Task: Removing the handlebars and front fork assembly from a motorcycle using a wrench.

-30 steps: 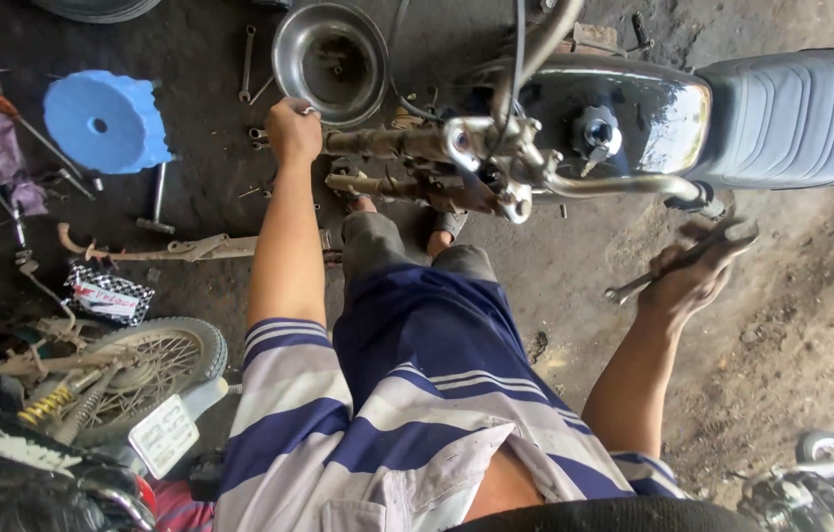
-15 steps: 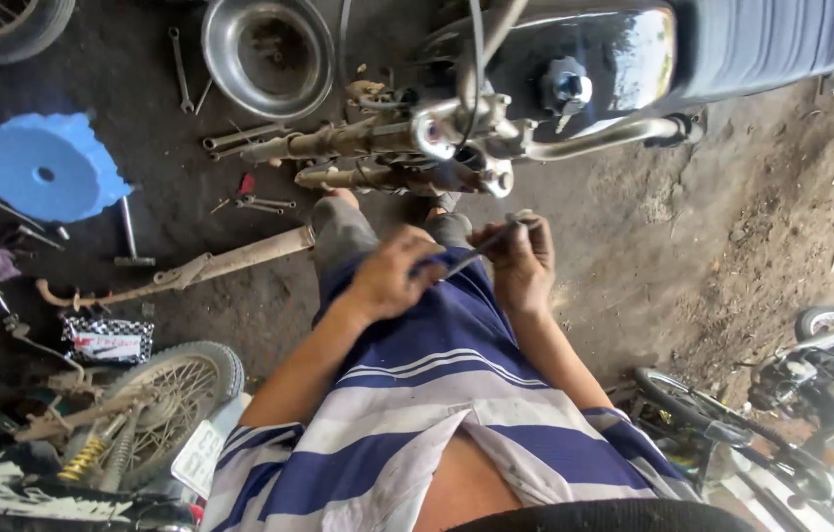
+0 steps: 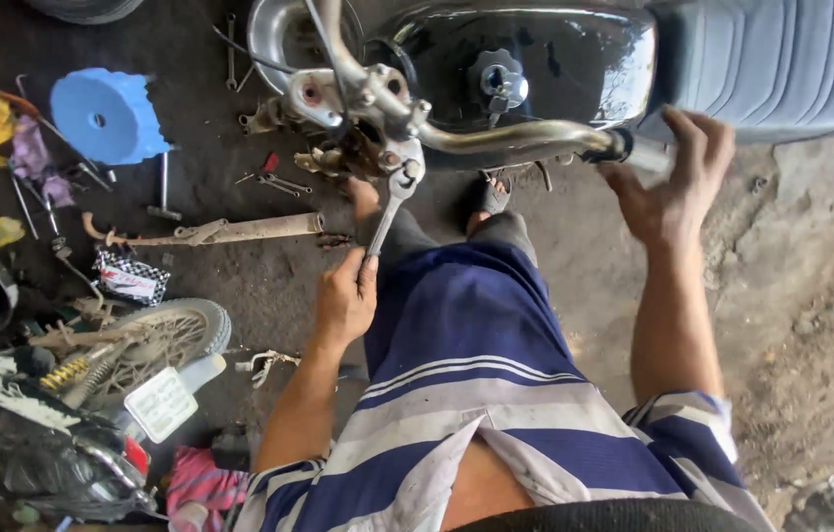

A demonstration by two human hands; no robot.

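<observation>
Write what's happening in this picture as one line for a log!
left hand: holds wrench on handlebar clamp | right hand: at handlebar end | motorcycle tank: ahead | blue disc: on ground
</observation>
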